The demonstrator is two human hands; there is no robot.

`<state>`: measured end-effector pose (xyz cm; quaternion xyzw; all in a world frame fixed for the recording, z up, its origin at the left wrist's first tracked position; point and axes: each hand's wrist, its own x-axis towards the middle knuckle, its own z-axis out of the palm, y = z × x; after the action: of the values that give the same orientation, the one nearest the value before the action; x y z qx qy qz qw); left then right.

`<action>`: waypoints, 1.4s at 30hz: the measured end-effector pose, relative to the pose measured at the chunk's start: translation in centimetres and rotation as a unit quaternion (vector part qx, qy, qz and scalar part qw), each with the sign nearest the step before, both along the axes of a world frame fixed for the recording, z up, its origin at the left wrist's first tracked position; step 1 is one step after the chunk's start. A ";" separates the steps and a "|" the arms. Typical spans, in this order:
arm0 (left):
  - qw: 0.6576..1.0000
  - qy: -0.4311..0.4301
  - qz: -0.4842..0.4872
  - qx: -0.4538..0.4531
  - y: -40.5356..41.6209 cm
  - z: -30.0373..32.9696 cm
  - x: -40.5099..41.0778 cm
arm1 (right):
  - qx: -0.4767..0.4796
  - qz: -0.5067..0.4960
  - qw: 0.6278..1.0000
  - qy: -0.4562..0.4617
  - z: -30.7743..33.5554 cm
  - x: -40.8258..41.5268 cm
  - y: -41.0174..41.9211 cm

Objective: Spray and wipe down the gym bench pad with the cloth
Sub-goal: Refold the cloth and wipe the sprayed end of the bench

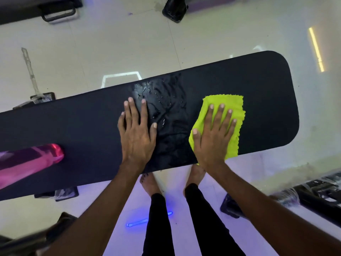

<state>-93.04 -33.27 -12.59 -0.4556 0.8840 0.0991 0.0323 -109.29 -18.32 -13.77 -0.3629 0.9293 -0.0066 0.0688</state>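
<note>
The black gym bench pad [258, 93] runs across the view from lower left to upper right. A wet, streaky patch [166, 108] glistens on its middle. My right hand [214, 133] presses flat on a lime-green cloth [230, 102], which lies on the pad just right of the wet patch. My left hand [136, 132] rests flat on the pad at the wet patch's left edge, fingers spread, holding nothing. A pink translucent spray bottle [27, 163] lies on its side on the pad's left part.
The glossy tiled floor [129, 43] surrounds the bench. Black equipment bases stand at the top [175, 10] and at the lower right [313, 196]. The bench's foot [42, 98] shows behind the pad on the left. My bare feet [149, 182] stand close to the pad's near edge.
</note>
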 end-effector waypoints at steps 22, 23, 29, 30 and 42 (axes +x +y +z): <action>0.994 0.014 0.081 -0.068 1.3 -2.8 5.9 | -0.011 0.417 0.909 -0.017 -0.3 -3.7 -12.1; 0.994 0.017 0.081 -0.067 1.3 -2.9 6.0 | -0.012 0.401 0.916 -0.022 -0.1 -4.5 -12.4; 0.995 0.018 0.083 -0.055 1.4 -2.7 5.9 | 0.005 0.174 0.985 -0.011 0.6 -0.1 -6.1; 0.995 0.019 0.085 -0.055 1.5 -2.7 6.0 | 0.016 0.176 0.984 -0.007 0.7 0.8 -6.1; 0.992 0.042 0.095 -0.076 1.5 -3.2 6.0 | -0.029 0.296 0.955 -0.022 0.3 -3.1 -12.9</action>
<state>-87.09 -31.80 -15.80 -0.5339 0.8424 0.0533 -0.0490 -112.43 -31.20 -13.46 -0.6231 0.7780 -0.0207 0.0779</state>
